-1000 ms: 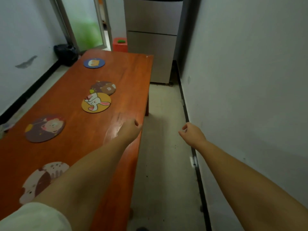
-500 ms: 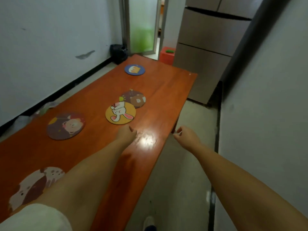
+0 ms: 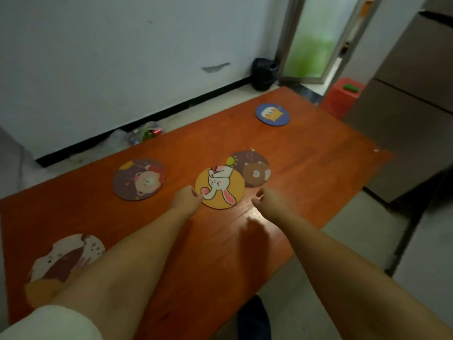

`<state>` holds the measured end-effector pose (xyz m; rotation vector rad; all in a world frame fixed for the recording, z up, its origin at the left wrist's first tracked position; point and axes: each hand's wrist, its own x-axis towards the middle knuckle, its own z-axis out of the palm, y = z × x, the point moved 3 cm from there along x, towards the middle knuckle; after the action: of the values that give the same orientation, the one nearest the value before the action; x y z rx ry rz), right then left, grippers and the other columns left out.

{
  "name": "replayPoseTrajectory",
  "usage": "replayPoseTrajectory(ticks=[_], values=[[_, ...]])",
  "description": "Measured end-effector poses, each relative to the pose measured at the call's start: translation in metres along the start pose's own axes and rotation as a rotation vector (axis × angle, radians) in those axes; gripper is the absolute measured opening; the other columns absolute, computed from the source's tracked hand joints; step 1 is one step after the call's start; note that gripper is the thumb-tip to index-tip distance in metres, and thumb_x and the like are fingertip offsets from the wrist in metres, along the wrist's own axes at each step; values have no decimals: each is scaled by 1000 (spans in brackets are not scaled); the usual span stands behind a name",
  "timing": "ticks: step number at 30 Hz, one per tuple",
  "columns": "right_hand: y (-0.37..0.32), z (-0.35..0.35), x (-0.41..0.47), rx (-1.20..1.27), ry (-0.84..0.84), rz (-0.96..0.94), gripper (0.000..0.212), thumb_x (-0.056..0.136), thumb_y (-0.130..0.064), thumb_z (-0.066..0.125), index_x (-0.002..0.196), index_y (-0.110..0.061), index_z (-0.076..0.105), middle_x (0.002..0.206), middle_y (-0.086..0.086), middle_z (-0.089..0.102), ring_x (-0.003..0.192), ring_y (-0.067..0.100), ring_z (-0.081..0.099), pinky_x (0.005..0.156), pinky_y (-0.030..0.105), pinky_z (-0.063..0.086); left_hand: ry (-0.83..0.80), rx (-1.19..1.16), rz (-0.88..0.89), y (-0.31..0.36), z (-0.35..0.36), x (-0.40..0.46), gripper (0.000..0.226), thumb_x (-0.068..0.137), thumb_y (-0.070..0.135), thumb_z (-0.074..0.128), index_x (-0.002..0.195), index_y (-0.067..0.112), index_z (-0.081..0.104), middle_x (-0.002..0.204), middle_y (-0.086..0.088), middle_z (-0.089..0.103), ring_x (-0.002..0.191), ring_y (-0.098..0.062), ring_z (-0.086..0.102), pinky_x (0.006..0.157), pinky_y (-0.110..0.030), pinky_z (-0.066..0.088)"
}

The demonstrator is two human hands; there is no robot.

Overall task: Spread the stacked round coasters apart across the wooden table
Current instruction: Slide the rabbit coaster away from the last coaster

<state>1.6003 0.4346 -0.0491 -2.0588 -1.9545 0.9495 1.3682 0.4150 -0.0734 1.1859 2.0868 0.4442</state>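
A yellow rabbit coaster (image 3: pixel 221 190) lies mid-table and overlaps the near-left edge of a brown bear coaster (image 3: pixel 255 171). My left hand (image 3: pixel 186 198) is at the rabbit coaster's left rim, fingers curled, touching or nearly touching it. My right hand (image 3: pixel 268 200) hovers just right of that coaster, fingers loosely curled, holding nothing. A purple bear coaster (image 3: pixel 139 179) lies apart to the left. A blue cat coaster (image 3: pixel 272 114) sits at the far end. A white-and-brown coaster (image 3: pixel 66 257) lies near me, partly under my left forearm.
The orange-brown wooden table (image 3: pixel 306 153) runs from near left to far right. A grey fridge (image 3: pixel 411 99) stands beyond its right end, with a red bin (image 3: pixel 339 96) and a black bag (image 3: pixel 263 73) by the doorway. Litter (image 3: pixel 144 134) lies along the wall.
The view has swung left. Both hands have come in over the table to either side of the yellow rabbit coaster. The coasters have not moved.
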Motion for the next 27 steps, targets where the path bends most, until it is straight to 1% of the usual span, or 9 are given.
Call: replayPoseTrajectory(ticks=[4, 8, 10, 11, 13, 17, 21, 24, 27], values=[[1, -3, 61, 2, -106, -37, 32, 93, -19, 55, 117, 3, 56, 114, 25, 65, 96, 38, 59, 72, 35, 42, 43, -40, -135, 9, 6, 20, 21, 89, 35, 58, 80, 19, 49, 78, -1, 55, 67, -19, 49, 60, -31, 41], [-1, 4, 106, 3, -214, -32, 41, 95, -23, 56, 124, 5, 49, 117, 27, 64, 108, 40, 60, 79, 40, 47, 125, -57, -264, 21, 18, 37, 16, 90, 25, 59, 96, 11, 57, 100, -10, 63, 84, -26, 56, 66, -32, 42], [-5, 9, 119, -11, -262, -58, 28, 96, -22, 55, 108, 4, 55, 102, 25, 67, 99, 40, 61, 78, 41, 48, 157, -59, -315, 27, 23, 43, 26, 90, 21, 58, 112, 8, 59, 117, -14, 62, 98, -29, 58, 76, -36, 49], [-7, 11, 125, -28, -274, -75, 22, 96, -20, 55, 89, 0, 57, 85, 20, 64, 90, 38, 60, 77, 41, 49, 159, -44, -344, 29, 26, 46, 34, 90, 20, 57, 122, 8, 56, 127, -15, 57, 110, -31, 55, 86, -40, 51], [-12, 16, 135, -75, -283, -93, 41, 96, -19, 54, 58, -11, 41, 59, 7, 46, 73, 29, 51, 66, 35, 45, 147, -14, -418, 31, 33, 49, 48, 91, 20, 55, 137, 8, 45, 142, -16, 43, 131, -35, 41, 104, -45, 43], [-18, 28, 145, -146, -299, -106, 44, 95, -21, 55, 57, -9, 36, 55, 4, 36, 52, 23, 40, 44, 26, 24, 162, -68, -539, 40, 43, 53, 55, 94, 17, 51, 146, 10, 34, 154, -16, 27, 142, -35, 25, 111, -46, 34], [-14, 30, 153, -141, -318, -113, 39, 91, -14, 55, 58, -11, 35, 55, 4, 36, 49, 20, 35, 44, 28, 23, 210, -182, -645, 34, 40, 55, 50, 90, 12, 56, 138, 4, 46, 147, -18, 41, 135, -35, 40, 105, -44, 42], [-17, 25, 152, -75, -334, -166, 16, 93, -16, 55, 81, -9, 46, 63, 2, 43, 67, 27, 46, 58, 32, 33, 248, -376, -617, 23, 38, 50, 35, 87, 4, 57, 120, -5, 62, 125, -23, 63, 116, -38, 59, 93, -44, 49], [-24, 18, 142, -13, -314, -240, 16, 95, -22, 52, 102, -7, 51, 84, 9, 55, 75, 30, 50, 64, 37, 38, 301, -525, -580, 19, 36, 30, 13, 89, 6, 53, 92, 5, 66, 94, -12, 63, 98, -33, 60, 80, -39, 48]])
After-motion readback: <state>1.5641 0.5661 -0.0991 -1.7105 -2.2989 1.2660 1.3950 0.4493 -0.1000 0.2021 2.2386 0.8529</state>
